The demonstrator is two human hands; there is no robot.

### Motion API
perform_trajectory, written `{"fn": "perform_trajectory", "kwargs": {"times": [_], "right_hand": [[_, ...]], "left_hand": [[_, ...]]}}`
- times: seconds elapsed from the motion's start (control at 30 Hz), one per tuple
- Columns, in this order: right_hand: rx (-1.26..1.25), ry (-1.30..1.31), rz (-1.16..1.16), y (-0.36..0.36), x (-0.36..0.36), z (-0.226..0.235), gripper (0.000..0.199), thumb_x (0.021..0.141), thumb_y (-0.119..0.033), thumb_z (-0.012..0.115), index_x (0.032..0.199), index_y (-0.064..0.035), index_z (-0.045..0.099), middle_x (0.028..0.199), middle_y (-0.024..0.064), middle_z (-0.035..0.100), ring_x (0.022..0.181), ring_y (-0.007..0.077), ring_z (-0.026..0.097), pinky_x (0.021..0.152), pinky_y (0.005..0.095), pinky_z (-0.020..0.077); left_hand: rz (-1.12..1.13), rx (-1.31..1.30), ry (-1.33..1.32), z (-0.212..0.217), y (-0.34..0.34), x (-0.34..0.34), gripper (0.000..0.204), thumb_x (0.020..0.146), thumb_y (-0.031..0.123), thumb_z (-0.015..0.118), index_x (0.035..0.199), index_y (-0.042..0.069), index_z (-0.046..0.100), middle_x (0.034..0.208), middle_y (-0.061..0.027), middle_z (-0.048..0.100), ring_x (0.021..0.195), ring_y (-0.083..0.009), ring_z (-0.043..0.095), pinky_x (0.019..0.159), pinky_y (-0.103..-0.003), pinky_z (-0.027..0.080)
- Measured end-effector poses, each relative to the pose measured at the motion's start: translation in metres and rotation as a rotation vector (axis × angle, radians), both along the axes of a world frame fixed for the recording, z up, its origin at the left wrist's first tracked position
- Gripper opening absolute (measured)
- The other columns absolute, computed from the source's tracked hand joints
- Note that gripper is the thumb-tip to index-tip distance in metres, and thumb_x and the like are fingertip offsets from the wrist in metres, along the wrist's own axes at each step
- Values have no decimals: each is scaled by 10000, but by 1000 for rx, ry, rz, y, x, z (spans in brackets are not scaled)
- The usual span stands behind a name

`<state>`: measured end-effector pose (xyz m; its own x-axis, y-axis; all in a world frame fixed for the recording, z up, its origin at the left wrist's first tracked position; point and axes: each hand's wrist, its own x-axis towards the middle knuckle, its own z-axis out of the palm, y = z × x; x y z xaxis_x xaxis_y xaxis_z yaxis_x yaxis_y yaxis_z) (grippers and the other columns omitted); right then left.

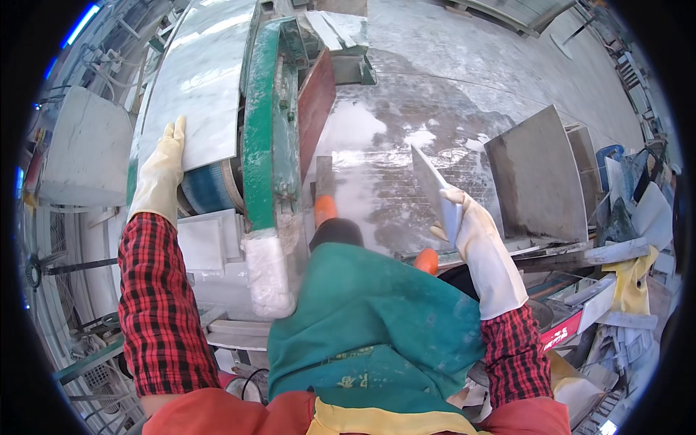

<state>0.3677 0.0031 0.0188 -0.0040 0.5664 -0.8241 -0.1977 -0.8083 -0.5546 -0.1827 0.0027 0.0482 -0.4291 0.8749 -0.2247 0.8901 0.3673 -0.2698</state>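
Marble slab [199,87] lies under the flat, open left hand [161,174]; right hand [471,225] grips a grey tile [433,185].

Bright, cool daylight filled the scene, with white glare off the wet floor [406,138] and the pale stone slab [199,80]. Shadows were soft. Fisheye distortion bent straight edges toward a black rim, where detail smeared and softened.
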Motion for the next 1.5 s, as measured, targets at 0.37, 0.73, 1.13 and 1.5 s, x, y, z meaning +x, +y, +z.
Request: {"fn": "perform_trajectory", "kwargs": {"times": [0.37,0.73,1.13,1.5], "right_hand": [[31,24,32,-2,4,-1,747,655,-311,799,1340,-195,525,1350,153,457,1179,357,472,950,509,474],[34,-7,29,4,-1,-3,788,674,-344,783,1367,-118,485,1360,152,451,1211,348,458,943,513,480],[196,-15,-137,-3,29,-1,606,693,-250,774,1269,-198,592,1424,95,454,1303,310,396,1021,569,369],[772,-82,330,-16,43,-3,706,682,-184,797,1326,-63,534,1278,65,576,1141,214,554,971,294,411]], "left_hand": [[-28,65,-1,-33,8,-36,1007,719,-201,501,1551,187,87,1579,-156,219,1426,-306,298,1178,-351,269],[96,-8,80,16,-7,27,893,829,-73,540,1548,216,95,1611,-76,139,1426,-306,303,1097,-392,410],[-117,541,-1418,-13,-4,261,626,890,154,666,1420,7,366,1366,-225,497,1225,-287,539,1052,-394,439],[532,-228,-2223,-38,40,415,561,979,354,514,1367,-34,400,1294,-222,541,1159,-300,588,921,-388,521]]}}
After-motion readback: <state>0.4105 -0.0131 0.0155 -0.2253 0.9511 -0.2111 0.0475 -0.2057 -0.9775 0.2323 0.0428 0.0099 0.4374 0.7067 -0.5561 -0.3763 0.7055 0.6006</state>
